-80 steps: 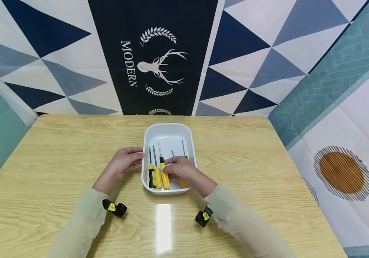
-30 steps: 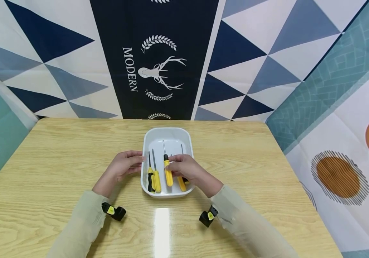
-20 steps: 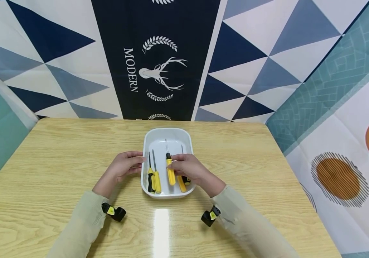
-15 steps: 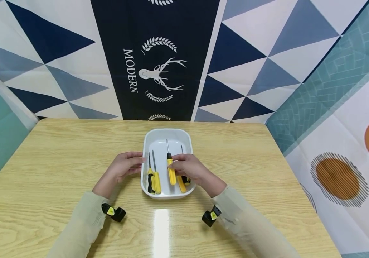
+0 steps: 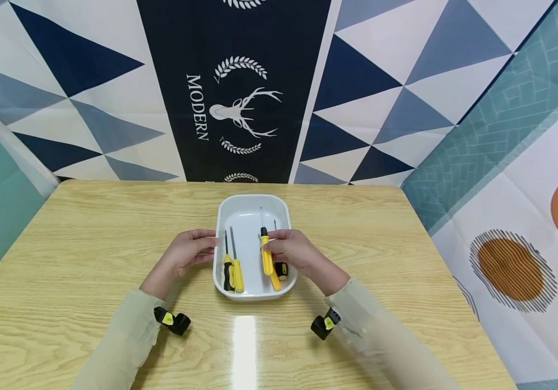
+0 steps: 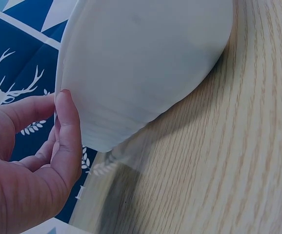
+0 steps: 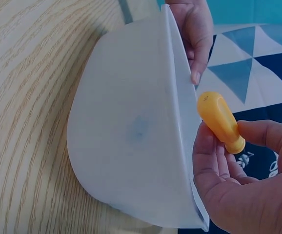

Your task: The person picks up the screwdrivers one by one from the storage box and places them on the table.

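A white tray (image 5: 251, 296) holds several yellow and black screwdrivers. My right hand (image 5: 294, 250) pinches the yellow handle of one screwdriver (image 5: 266, 254) over the tray's right part, its shaft pointing away from me. In the right wrist view the handle (image 7: 218, 117) sits between thumb and fingers above the rim. My left hand (image 5: 188, 252) grips the tray's left rim, thumb on the rim, as the left wrist view shows at the tray wall (image 6: 141, 63). Two screwdrivers (image 5: 238, 275) lie at the left inside; others, partly covered by my right hand, lie at the right (image 5: 281, 271).
The tray stands on a light wooden table (image 5: 113, 233) near its far edge. Behind the table hangs a patterned cloth (image 5: 356, 81) with triangles and a deer head. A black device is strapped at each wrist.
My right hand has lifted the screwdriver from among those at the left and carried it rightward over the tray. The left hand stays on the rim. The view has tilted slightly.
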Tool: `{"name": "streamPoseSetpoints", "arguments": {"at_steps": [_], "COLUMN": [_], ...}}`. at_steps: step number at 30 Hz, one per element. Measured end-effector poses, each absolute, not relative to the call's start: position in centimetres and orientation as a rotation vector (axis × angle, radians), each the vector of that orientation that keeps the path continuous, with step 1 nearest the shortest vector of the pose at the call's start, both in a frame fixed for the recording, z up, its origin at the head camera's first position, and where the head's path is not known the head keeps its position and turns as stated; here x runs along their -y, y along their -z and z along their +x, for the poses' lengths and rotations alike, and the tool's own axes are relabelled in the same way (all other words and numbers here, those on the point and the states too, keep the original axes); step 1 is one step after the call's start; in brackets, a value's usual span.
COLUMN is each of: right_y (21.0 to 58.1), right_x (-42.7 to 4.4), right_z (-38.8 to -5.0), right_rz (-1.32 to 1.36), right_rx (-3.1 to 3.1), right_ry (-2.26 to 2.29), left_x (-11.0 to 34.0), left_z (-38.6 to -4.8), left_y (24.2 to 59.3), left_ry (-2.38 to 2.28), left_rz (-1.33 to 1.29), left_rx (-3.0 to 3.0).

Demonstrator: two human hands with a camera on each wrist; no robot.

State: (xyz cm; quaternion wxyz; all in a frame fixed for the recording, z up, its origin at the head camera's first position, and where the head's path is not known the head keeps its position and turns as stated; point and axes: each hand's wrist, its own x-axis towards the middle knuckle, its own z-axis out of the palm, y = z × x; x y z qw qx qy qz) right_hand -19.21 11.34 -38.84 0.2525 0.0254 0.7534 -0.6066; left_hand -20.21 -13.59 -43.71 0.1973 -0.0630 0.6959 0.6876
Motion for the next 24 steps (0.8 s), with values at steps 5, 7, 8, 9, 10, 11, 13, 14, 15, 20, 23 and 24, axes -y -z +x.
{"name": "streamPoseSetpoints", "arguments": {"at_steps": [5,7,8,9,10,11,13,14,15,20,23,24], "right_y": [38.6,38.5,38.4,38.4,38.3,38.3,38.3,38.4,38.4,38.2,38.1,38.0], "right_x": [-11.8,-12.0,-12.1,-12.1,-12.2,-12.3,-12.5,-12.6,-12.7,-13.3,-13.8,-13.9], "right_z": [-19.3,-19.3,-19.3,-19.3,-19.3,-19.4,-19.5,-19.5,-19.5,-19.6,-19.6,-19.6], "right_rz": [0.076,0.082,0.089,0.096,0.104,0.11,0.107,0.107,0.099,0.086,0.087,0.09], "right_rx": [-2.049,-2.049,-2.049,-2.051,-2.053,-2.055,-2.06,-2.059,-2.061,-2.065,-2.077,-2.079], "right_ry": [1.641,1.639,1.64,1.644,1.646,1.652,1.666,1.676,1.683,1.696,1.687,1.686], "left_x": [13.5,13.5,13.5,13.5,13.5,13.5,13.5,13.5,13.5,13.5,13.5,13.5], "left_z": [-20.3,-20.3,-20.3,-20.3,-20.3,-20.2,-20.2,-20.2,-20.2,-20.1,-20.2,-20.2], "left_y": [43.7,43.7,43.7,43.7,43.7,43.7,43.7,43.7,43.7,43.6,43.6,43.6], "left_ry": [-1.924,-1.924,-1.925,-1.926,-1.925,-1.927,-1.928,-1.929,-1.929,-1.93,-1.931,-1.931], "left_rz": [-0.18,-0.184,-0.186,-0.187,-0.191,-0.193,-0.199,-0.203,-0.206,-0.206,-0.201,-0.201], "left_rx": [-1.946,-1.946,-1.945,-1.944,-1.943,-1.941,-1.936,-1.934,-1.933,-1.929,-1.93,-1.931]}}
